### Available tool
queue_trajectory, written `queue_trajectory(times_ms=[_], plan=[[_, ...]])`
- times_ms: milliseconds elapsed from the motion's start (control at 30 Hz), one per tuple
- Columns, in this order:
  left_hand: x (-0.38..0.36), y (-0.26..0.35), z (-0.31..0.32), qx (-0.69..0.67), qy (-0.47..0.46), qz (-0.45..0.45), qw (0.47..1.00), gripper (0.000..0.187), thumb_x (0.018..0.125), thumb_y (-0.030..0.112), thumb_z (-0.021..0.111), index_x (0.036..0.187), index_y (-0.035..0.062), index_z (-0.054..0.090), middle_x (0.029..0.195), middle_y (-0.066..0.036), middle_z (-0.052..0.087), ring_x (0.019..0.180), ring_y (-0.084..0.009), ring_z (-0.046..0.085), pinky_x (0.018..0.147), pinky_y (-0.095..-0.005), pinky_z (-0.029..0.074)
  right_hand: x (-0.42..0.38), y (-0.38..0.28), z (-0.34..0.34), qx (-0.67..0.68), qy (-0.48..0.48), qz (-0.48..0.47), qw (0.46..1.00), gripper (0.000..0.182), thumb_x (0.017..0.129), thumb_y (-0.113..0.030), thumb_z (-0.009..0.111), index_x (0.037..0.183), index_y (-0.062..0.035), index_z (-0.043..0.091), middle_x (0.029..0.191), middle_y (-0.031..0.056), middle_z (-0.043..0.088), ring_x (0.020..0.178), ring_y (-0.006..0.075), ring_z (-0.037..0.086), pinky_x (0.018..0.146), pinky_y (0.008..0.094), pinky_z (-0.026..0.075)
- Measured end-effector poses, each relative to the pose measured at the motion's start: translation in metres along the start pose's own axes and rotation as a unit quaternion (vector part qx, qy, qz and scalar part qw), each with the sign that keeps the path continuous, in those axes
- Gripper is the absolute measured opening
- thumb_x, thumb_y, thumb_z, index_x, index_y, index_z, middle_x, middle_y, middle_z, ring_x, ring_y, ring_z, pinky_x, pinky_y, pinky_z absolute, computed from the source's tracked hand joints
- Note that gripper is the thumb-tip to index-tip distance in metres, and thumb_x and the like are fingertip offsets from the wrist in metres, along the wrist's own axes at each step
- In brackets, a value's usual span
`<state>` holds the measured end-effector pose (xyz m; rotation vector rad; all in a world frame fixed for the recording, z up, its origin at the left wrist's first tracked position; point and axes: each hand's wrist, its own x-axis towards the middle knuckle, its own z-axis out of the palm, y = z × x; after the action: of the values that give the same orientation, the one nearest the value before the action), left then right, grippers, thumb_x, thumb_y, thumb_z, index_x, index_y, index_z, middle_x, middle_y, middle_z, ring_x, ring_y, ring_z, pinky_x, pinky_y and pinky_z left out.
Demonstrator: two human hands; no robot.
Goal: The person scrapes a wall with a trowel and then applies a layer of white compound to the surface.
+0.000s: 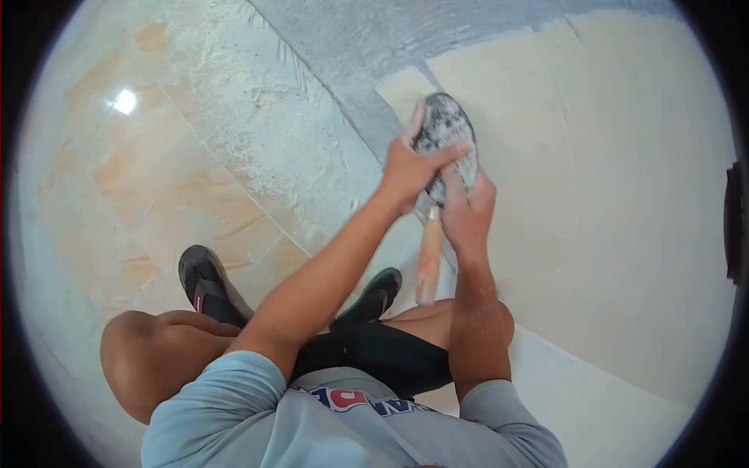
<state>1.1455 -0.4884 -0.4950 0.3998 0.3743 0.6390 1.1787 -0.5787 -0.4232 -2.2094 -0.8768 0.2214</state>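
Note:
Both my hands are on a trowel (441, 127) held out in front of me, its dark rounded blade caked with whitish plaster. My left hand (409, 168) grips the blade from the left, with the thumb lying across its face. At the blade's lower right end, my right hand (470, 209) presses its fingers against it. Below the hands the wooden handle (428, 261) points back toward my body. The palms and some fingertips are hidden. Behind the blade is a wall surface with a smooth cream coat (593, 156).
Rough grey concrete (367, 47) borders the cream coat at the top. Whitish powder (250, 117) lies along the base of the surface, over glossy orange-beige floor tiles (156, 171). My feet in dark shoes (207, 285) are close below. A dark object (732, 222) shows at the right edge.

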Motion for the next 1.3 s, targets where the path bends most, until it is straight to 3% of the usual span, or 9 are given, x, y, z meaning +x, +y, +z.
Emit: queue_trajectory(times_ms=[100, 267, 433, 567, 600, 700, 833, 867, 1300], plan=[[-0.003, -0.002, 0.006, -0.035, 0.007, -0.012, 0.999, 0.1, 0.085, -0.001, 0.081, 0.164, 0.0013, 0.019, 0.127, -0.011, 0.066, 0.1, -0.0147, 0.065, 0.089, -0.0302, 0.056, 0.004, -0.005, -0.003, 0.007, -0.035, 0.025, 0.999, 0.031, 0.098, -0.016, 0.058, 0.12, 0.0062, 0.064, 0.095, 0.0224, 0.073, 0.088, 0.025, 0.072, 0.08, 0.0371, 0.054], [-0.002, 0.004, 0.0, -0.037, 0.002, -0.045, 0.998, 0.109, 0.079, 0.0, 0.087, 0.164, 0.0039, 0.019, 0.123, -0.012, 0.068, 0.098, -0.0156, 0.067, 0.086, -0.0292, 0.057, 0.004, -0.006, 0.002, -0.029, -0.04, 0.037, 0.998, 0.031, 0.099, -0.012, 0.056, 0.123, 0.0062, 0.064, 0.098, 0.0207, 0.074, 0.091, 0.0242, 0.072, 0.084, 0.0363, 0.053], [0.0, 0.004, 0.002, -0.051, 0.013, -0.026, 0.998, 0.108, 0.079, 0.0, 0.087, 0.164, 0.0016, 0.019, 0.121, -0.011, 0.069, 0.096, -0.0139, 0.066, 0.085, -0.0289, 0.056, 0.009, -0.006, 0.0, -0.014, -0.041, -0.006, 0.999, 0.033, 0.097, -0.016, 0.059, 0.121, 0.0067, 0.063, 0.092, 0.0214, 0.072, 0.085, 0.0244, 0.071, 0.079, 0.0377, 0.054], [-0.002, 0.004, -0.002, -0.008, -0.001, -0.034, 0.999, 0.106, 0.08, 0.002, 0.086, 0.163, 0.0008, 0.02, 0.12, -0.011, 0.069, 0.098, -0.0146, 0.066, 0.085, -0.0289, 0.056, 0.001, 0.008, 0.003, 0.01, -0.012, 0.014, 1.0, 0.022, 0.098, -0.015, 0.063, 0.098, 0.0066, 0.068, 0.083, 0.0085, 0.071, 0.075, 0.012, 0.061, 0.07, 0.0326, 0.051], [-0.004, 0.0, 0.003, -0.022, 0.003, -0.02, 1.0, 0.107, 0.08, 0.002, 0.087, 0.163, 0.0005, 0.02, 0.121, -0.012, 0.069, 0.098, -0.0152, 0.067, 0.085, -0.029, 0.057, 0.0, 0.003, 0.0, 0.005, -0.016, 0.016, 1.0, 0.032, 0.097, -0.014, 0.058, 0.121, 0.0059, 0.064, 0.091, 0.0204, 0.073, 0.083, 0.0259, 0.071, 0.078, 0.0382, 0.054], [-0.003, -0.003, 0.003, -0.021, 0.005, -0.028, 0.999, 0.107, 0.08, 0.002, 0.086, 0.163, 0.0008, 0.019, 0.122, -0.012, 0.068, 0.098, -0.0156, 0.067, 0.085, -0.0293, 0.057, 0.005, 0.003, -0.004, 0.015, -0.041, 0.037, 0.998, 0.032, 0.097, -0.014, 0.058, 0.122, 0.0057, 0.064, 0.092, 0.0209, 0.073, 0.084, 0.0262, 0.071, 0.078, 0.0384, 0.054], [-0.003, -0.006, 0.0, -0.009, -0.004, -0.039, 0.999, 0.109, 0.08, 0.003, 0.087, 0.164, 0.0008, 0.018, 0.123, -0.013, 0.067, 0.098, -0.0155, 0.066, 0.087, -0.0295, 0.057, 0.001, 0.017, -0.005, -0.015, -0.046, 0.05, 0.998, 0.031, 0.097, -0.014, 0.059, 0.12, 0.0064, 0.065, 0.094, 0.0213, 0.073, 0.085, 0.026, 0.072, 0.078, 0.0376, 0.054], [-0.004, -0.001, 0.001, -0.007, 0.0, -0.041, 0.999, 0.109, 0.079, 0.003, 0.087, 0.164, 0.001, 0.018, 0.123, -0.013, 0.067, 0.097, -0.0154, 0.066, 0.087, -0.0295, 0.057, 0.002, 0.012, -0.001, 0.014, -0.006, 0.004, 1.0, 0.023, 0.098, -0.015, 0.064, 0.099, 0.0076, 0.068, 0.083, 0.0094, 0.072, 0.074, 0.0124, 0.063, 0.069, 0.0317, 0.051], [-0.001, -0.008, 0.002, -0.019, 0.003, -0.022, 1.0, 0.106, 0.079, 0.002, 0.088, 0.163, 0.0009, 0.023, 0.123, -0.013, 0.067, 0.098, -0.0153, 0.066, 0.085, -0.029, 0.057, 0.005, 0.02, 0.001, 0.036, -0.006, 0.013, 0.999, 0.022, 0.098, -0.014, 0.063, 0.099, 0.0076, 0.067, 0.081, 0.0073, 0.07, 0.073, 0.013, 0.062, 0.069, 0.0322, 0.051]])
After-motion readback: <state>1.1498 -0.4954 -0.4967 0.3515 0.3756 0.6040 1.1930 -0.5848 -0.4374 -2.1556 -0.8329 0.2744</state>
